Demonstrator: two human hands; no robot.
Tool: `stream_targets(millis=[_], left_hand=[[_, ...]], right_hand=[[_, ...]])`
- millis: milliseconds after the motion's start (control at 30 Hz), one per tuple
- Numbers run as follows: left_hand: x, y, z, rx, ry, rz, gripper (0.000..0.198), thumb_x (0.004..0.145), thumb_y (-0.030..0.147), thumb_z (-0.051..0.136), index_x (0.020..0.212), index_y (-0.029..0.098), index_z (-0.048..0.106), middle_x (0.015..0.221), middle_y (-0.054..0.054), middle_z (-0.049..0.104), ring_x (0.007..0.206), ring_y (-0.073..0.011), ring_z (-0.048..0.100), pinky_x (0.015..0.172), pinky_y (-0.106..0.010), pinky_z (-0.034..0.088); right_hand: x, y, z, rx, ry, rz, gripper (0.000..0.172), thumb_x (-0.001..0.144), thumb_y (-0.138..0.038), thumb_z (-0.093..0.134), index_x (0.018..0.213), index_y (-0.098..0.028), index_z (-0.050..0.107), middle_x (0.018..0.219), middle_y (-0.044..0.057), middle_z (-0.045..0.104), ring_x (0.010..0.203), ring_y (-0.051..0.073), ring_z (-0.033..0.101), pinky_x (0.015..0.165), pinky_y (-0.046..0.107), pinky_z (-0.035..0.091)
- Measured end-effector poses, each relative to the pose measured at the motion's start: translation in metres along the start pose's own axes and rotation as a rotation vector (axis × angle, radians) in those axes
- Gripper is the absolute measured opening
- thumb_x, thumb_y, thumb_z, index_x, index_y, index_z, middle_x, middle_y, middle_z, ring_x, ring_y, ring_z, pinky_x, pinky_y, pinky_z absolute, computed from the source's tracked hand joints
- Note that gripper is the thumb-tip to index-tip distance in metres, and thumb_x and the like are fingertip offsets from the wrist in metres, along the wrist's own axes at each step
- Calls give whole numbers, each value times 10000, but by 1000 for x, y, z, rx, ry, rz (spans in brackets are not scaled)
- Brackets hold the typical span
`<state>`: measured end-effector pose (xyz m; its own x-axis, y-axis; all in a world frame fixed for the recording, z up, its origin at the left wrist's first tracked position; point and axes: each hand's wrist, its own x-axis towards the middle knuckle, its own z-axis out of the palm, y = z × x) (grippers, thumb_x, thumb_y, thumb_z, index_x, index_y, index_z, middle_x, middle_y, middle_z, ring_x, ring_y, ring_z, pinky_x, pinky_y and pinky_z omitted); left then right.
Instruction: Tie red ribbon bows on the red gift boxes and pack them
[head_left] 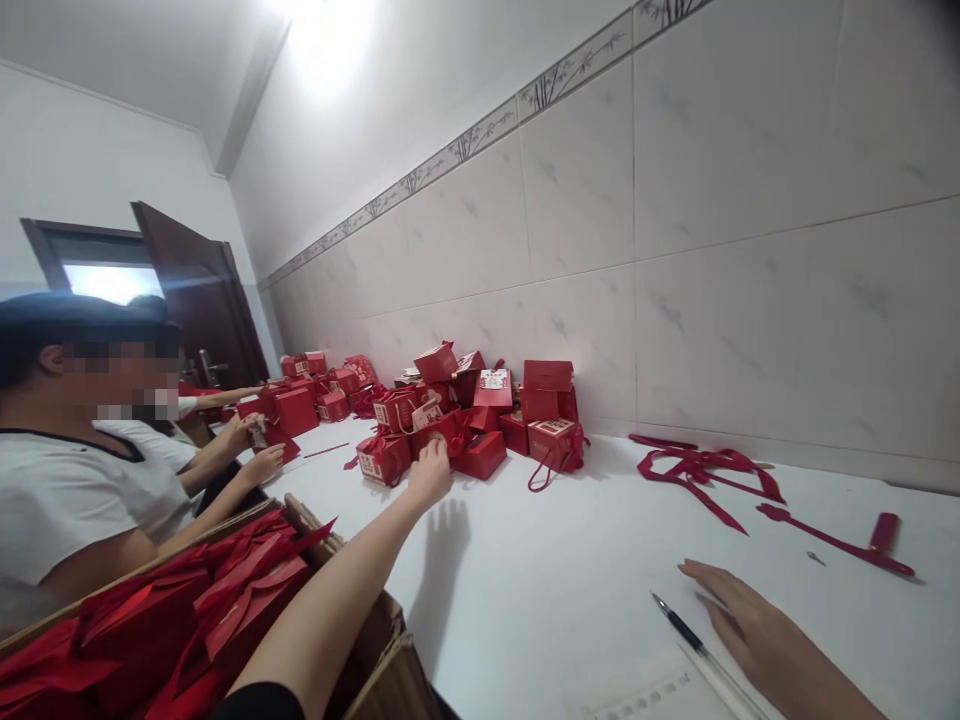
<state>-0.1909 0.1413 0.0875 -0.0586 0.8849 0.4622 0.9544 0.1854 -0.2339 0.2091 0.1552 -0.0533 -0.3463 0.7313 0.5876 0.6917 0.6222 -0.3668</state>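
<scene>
My left hand point(431, 474) reaches out to a pile of red gift boxes against the wall. Its fingertips are at the front of a red gift box point(436, 431) in the middle of the pile; whether they touch it I cannot tell. The shadow of this hand on the table shows the fingers apart. Over the white table point(540, 560), at the lower right, my right hand point(731, 615) is open with its fingers stretched out and nothing in it. A pen point(686, 632) lies just left of it, by a sheet with faint print point(637, 695).
Below my left arm stands a cardboard box point(390, 665) filled with red gift boxes point(150, 610). Dark red ribbons point(694, 465) lie at the right by the tiled wall point(750, 330). On the left a co-worker point(82, 500) handles a red box point(281, 445).
</scene>
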Motion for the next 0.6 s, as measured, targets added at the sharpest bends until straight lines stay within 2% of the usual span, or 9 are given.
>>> stream_targets(millis=[133, 267, 500, 600], left_hand=[[28, -18, 29, -38, -65, -199, 590, 732, 160, 551, 1275, 37, 356, 1296, -298, 394, 1163, -381, 443, 762, -449, 495], [51, -19, 52, -100, -107, -311, 781, 700, 242, 628, 1350, 48, 241, 1384, -262, 287, 1262, -359, 322, 871, -454, 456], [65, -14, 65, -163, -113, -334, 898, 700, 238, 631, 1400, 72, 95, 1458, -205, 150, 1324, -344, 198, 917, -411, 445], [68, -19, 65, -169, -91, -314, 874, 732, 217, 593, 1405, 80, 52, 1455, -188, 173, 1340, -310, 164, 919, -386, 447]], right_hand=[[-1, 8, 3, -9, -15, 6, 371, 845, -349, 348, 1070, -188, 595, 1079, 68, 627, 949, 218, 620, 769, 315, 569], [2, 11, 3, -40, 8, 2, 343, 844, -369, 365, 1029, -201, 600, 1043, 57, 640, 906, 204, 636, 739, 294, 574], [6, 8, -1, -97, 57, -81, 309, 849, -354, 378, 956, -212, 631, 989, 45, 658, 852, 187, 652, 683, 254, 581], [6, 8, -1, -114, 80, -112, 308, 856, -353, 378, 938, -207, 637, 974, 44, 662, 838, 185, 655, 664, 250, 584]])
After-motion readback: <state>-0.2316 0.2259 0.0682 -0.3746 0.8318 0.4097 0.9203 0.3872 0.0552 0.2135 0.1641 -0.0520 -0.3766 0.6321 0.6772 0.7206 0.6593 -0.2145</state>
